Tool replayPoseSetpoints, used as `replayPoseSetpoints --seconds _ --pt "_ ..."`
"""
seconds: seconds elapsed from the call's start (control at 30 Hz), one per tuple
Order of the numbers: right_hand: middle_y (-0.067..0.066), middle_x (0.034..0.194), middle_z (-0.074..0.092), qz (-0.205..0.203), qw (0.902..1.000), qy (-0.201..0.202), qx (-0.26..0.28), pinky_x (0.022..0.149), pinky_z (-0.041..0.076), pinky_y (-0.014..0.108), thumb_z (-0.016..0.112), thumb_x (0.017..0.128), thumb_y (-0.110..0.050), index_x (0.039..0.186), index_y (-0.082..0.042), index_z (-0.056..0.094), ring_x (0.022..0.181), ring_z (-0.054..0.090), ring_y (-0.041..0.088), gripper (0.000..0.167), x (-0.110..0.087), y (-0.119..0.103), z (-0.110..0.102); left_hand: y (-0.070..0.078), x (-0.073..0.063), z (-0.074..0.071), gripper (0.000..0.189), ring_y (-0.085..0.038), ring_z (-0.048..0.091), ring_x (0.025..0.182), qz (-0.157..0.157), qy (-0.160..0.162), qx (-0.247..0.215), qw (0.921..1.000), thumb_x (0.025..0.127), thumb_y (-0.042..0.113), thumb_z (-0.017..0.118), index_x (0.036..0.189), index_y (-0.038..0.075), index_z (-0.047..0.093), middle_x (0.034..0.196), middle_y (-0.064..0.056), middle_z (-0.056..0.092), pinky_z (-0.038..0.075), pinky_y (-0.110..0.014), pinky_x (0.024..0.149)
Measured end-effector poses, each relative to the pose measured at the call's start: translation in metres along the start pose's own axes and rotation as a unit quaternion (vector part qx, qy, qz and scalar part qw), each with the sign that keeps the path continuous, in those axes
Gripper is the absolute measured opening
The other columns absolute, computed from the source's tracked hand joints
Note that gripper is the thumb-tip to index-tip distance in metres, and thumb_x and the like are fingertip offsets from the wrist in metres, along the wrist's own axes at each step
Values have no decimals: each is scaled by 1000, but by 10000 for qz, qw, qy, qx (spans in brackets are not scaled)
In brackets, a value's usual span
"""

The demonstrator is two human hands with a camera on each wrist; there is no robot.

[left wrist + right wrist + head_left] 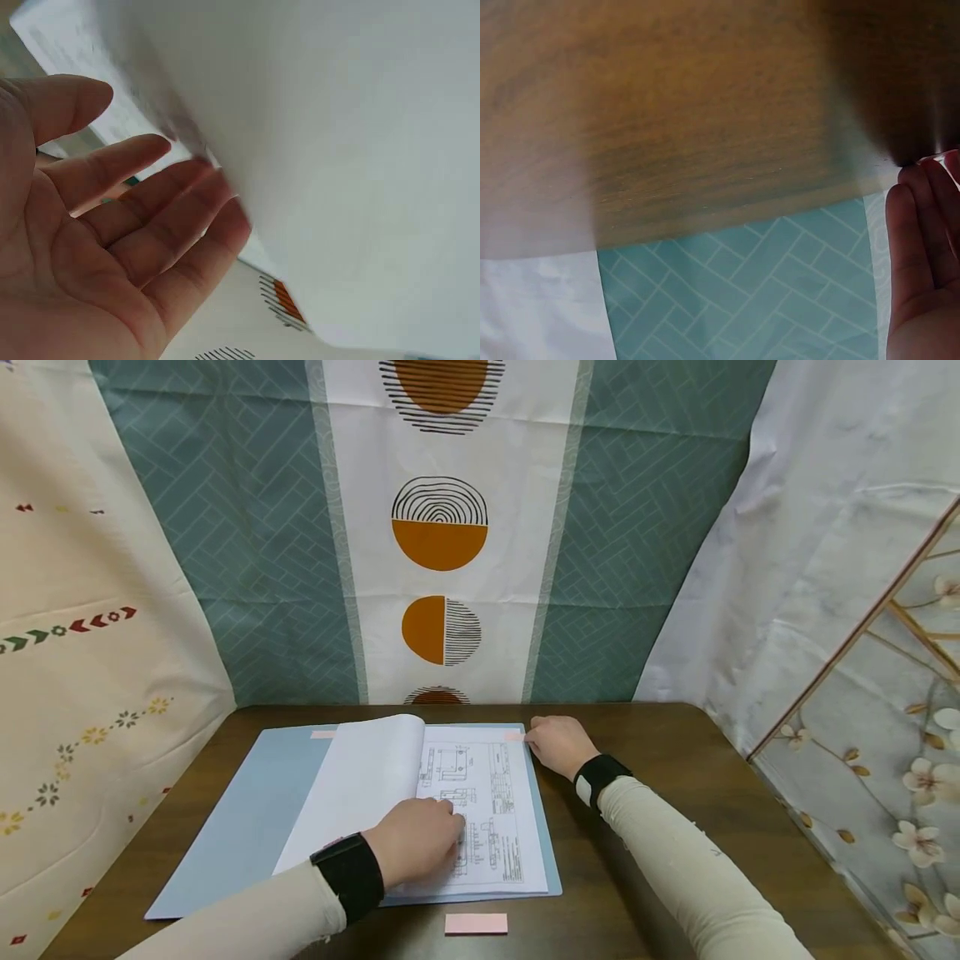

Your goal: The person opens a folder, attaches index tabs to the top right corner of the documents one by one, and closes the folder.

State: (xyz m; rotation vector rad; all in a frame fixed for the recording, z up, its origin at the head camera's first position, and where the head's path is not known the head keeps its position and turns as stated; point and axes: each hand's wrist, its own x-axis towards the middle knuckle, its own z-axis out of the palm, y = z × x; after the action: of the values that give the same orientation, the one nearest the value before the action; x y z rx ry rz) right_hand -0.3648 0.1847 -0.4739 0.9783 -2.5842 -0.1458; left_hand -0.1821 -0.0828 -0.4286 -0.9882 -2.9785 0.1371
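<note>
On the table (678, 743), a blue folder (217, 827) is laid open, its right-hand drawing sheet (487, 839) partly covered by the left hand (422, 842), fingers loosely extended. At the far right corner, a pink tab (513, 737) is touched by the right hand (561, 745), though whether it is pinched cannot be told; the sheet is probably best held flat.

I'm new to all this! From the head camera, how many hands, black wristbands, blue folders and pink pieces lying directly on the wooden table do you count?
Hands: 2 (left hand, right hand)
Black wristbands: 2
Blue folder: 1
Pink piece on the table: 1
Total: 6
</note>
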Motion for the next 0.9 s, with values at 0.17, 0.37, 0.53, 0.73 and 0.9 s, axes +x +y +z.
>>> replayPoseSetpoints --seconds 0.17,0.37,0.53,0.73,0.9 --pt "-2 77 60 -25 10000 -12 -1 63 50 32 83 99 -13 101 -17 88 65 52 14 7 -2 2 1 -6 35 2 32 -20 74 101 119 37 114 9999 100 31 81 126 12 79 118 -5 77 61 -40 98" --pt "-2 79 59 12 10000 -58 55 64 50 30 83 100 -15 108 -18 89 66 51 13 10 -3 2 3 -14 85 13 55 -26 61 143 193 171 373 9990 105 42 75 150 10 66 152 -7 66 51 -44 115" --pt "-2 81 61 84 9998 -125 143 66 52 31 84 99 -15 113 -17 89 67 53 13 15 -5 -1 6 -17 109 13 65 -29 48 155 128 -48 242 9996 108 47 69 159 8 57 165 -8 54 40 -47 125" --pt "-3 83 62 129 9998 -123 127 69 54 31 85 99 -17 115 -18 88 69 55 12 16 -4 1 8 -20 123 24 71 -28 39 161 238 -238 168 9993 112 53 59 166 9 49 172 -7 46 34 -48 128" --pt "-4 84 63 164 9995 -255 50 70 53 28 84 100 -19 119 -20 88 69 54 10 19 -3 5 9 -29 138 37 75 -27 35 163 230 -255 -63 9994 112 58 53 169 10 45 175 -6 41 31 -48 130"
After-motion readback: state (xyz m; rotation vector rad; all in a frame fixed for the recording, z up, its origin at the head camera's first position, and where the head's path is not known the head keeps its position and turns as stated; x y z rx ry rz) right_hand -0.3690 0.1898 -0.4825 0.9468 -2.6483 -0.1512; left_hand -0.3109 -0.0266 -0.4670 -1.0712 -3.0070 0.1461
